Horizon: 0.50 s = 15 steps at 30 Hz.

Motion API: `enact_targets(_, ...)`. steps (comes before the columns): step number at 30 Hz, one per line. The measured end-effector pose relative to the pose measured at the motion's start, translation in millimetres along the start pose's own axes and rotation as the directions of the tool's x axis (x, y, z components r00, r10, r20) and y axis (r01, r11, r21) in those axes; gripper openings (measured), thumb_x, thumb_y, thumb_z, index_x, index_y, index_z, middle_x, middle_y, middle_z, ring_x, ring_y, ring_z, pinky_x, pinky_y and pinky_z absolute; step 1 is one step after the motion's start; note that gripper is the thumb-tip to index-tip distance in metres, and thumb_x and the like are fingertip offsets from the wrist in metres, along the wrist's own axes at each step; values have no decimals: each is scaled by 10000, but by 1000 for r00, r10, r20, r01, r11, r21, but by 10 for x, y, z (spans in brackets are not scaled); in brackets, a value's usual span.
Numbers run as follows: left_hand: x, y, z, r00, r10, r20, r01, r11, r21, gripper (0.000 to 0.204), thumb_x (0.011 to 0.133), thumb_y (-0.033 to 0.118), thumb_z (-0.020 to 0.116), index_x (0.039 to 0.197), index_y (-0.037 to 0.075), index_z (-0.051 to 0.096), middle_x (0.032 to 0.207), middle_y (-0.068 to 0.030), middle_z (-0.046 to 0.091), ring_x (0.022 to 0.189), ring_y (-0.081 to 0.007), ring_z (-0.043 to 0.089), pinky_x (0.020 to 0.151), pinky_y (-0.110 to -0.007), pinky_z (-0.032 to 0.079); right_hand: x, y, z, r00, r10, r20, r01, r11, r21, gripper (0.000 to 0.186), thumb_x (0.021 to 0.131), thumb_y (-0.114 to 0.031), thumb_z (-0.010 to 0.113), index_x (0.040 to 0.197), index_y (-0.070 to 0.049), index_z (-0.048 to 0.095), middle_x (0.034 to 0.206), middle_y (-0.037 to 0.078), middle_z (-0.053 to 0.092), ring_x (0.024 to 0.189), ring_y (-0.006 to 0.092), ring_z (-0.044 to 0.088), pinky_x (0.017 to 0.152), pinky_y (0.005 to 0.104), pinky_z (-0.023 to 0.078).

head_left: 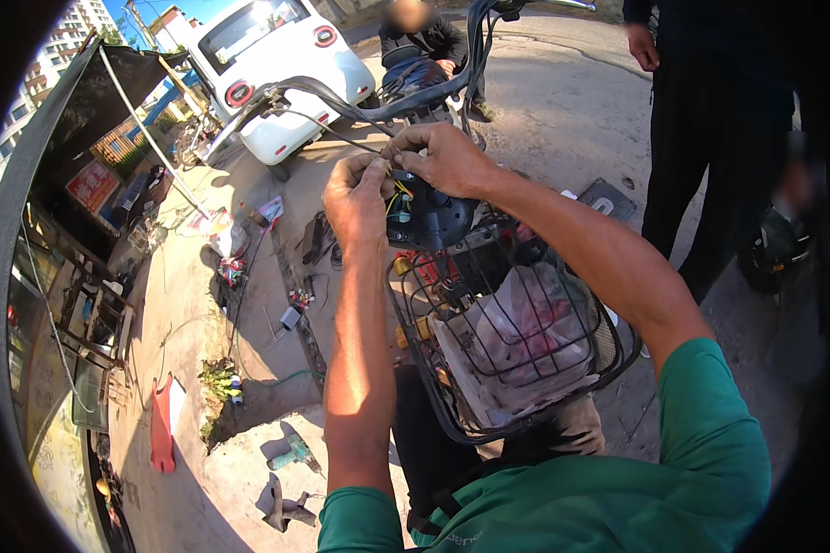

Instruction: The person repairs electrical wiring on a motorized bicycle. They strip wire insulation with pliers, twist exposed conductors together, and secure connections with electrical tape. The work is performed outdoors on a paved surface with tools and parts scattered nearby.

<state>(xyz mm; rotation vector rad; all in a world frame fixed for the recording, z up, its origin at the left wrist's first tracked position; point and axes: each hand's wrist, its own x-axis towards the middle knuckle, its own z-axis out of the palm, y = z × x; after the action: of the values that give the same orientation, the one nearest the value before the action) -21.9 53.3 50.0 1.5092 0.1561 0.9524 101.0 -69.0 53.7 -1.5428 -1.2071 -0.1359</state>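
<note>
Wires (pixel 400 190) pinched between both hands, at the back of an open black housing (pixel 431 224).
Left hand (pixel 355 198): thumb and fingertips closed on thin wire ends; right hand (pixel 444 161): fingers bent, likewise pinching, just beside the left; which strand each grips is too small to tell. Yellow strands run down from the fingertips into the housing, which sits between the dark handlebar (pixel 417 101) and the black wire basket (pixel 466 438). Clear plastic bag (pixel 539 323) inside basket. Green power drill (pixel 293 454) on ground, left of the person.
</note>
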Motion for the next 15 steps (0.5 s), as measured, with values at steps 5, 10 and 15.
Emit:
enact_targets(5,-43,28,-11,999,-28,26,29,999,-28,142,966,26,725,1079,-47,681,868,-59,706,717,-100,639,663,-249,530,-18,58,59,1000,-16,-8,17,990,139,251,944,-233,764,1025,4,765,805,38,713,755,93,615,711,320,515)
enact_targets(10,-62,37,-42,997,-64,45,67,996,-58,227,919,43,734,1118,-55,686,886,-77,708,738,-143,642,673,-278,511,-47,59,68,1000,-23,13,19,973,230,260,940,-229,780,1040,10,768,851,34,737,787,88,634,723,309,522)
enact_targets(15,-53,24,-77,994,-77,80,82,995,-60,260,921,45,739,1149,-66,684,895,-84,712,747,-151,658,693,-287,537,-59,61,58,999,-14,33,5,969,246,270,944,-223,768,1073,14,766,893,56,754,820,101,663,745,312,538)
